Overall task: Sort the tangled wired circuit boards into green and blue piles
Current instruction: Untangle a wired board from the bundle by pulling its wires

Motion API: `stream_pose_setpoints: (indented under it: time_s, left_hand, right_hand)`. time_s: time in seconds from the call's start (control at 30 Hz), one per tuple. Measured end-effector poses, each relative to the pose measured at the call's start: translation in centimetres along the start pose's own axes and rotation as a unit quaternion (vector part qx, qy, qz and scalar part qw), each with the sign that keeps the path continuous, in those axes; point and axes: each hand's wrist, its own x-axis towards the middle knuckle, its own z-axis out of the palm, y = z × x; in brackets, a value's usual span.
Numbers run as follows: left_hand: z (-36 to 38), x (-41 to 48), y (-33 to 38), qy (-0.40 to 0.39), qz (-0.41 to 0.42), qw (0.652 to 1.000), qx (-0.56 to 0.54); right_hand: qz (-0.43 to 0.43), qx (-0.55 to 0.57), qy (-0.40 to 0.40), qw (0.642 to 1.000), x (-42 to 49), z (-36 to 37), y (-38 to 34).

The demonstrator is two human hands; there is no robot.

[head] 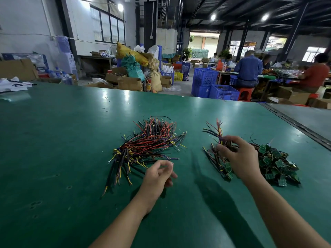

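A large tangle of red, black, yellow and blue wires (146,145) lies on the green table (53,140) left of centre. To its right sits a pile of small green circuit boards (275,163) with wires (217,133) fanning out to the upper left. My right hand (238,156) rests on this pile, fingers curled into the wires at its left side. Just below the wire tangle, my left hand (159,176) hovers with loosely curled fingers and nothing visible in them. No blue boards are visible.
A metal rail (297,122) runs diagonally along the table's right edge. White papers (12,86) lie at the far left corner. Beyond the table stand blue crates (213,85), cardboard boxes and sacks, and several people sit working at the right.
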Motion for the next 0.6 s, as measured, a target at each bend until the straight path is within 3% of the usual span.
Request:
stream_pose_setpoints:
  time_s: [0.07, 0.13, 0.23, 0.33, 0.47, 0.6]
  left_hand:
    - [0.1, -0.1, 0.0, 0.0, -0.005, 1.0, -0.002]
    - [0.0, 0.0, 0.0, 0.0, -0.007, 1.0, -0.003]
    - [-0.1, 0.1, -0.2, 0.001, -0.01, 1.0, -0.005]
    - [-0.1, 0.2, -0.3, 0.002, -0.01, 1.0, -0.006]
    - [0.0, 0.2, -0.4, 0.002, -0.007, 1.0, -0.006]
    - [-0.1, 0.2, -0.4, 0.002, -0.014, 1.0, -0.007]
  right_hand:
    - [-0.053, -0.152, 0.006, 0.987, 1.2, -0.3, 0.5]
    - [-0.083, -0.224, -0.024, 0.971, 2.0, -0.4, 1.0]
    - [-0.08, -0.309, -0.093, 0.943, 2.2, -0.5, 2.1]
    - [-0.05, -0.446, -0.137, 0.883, 1.7, -0.4, 2.8]
    - [-0.012, -0.512, -0.164, 0.843, 1.4, 0.0, 2.6]
    - [-0.025, -0.523, -0.107, 0.845, 0.7, 0.8, 2.6]
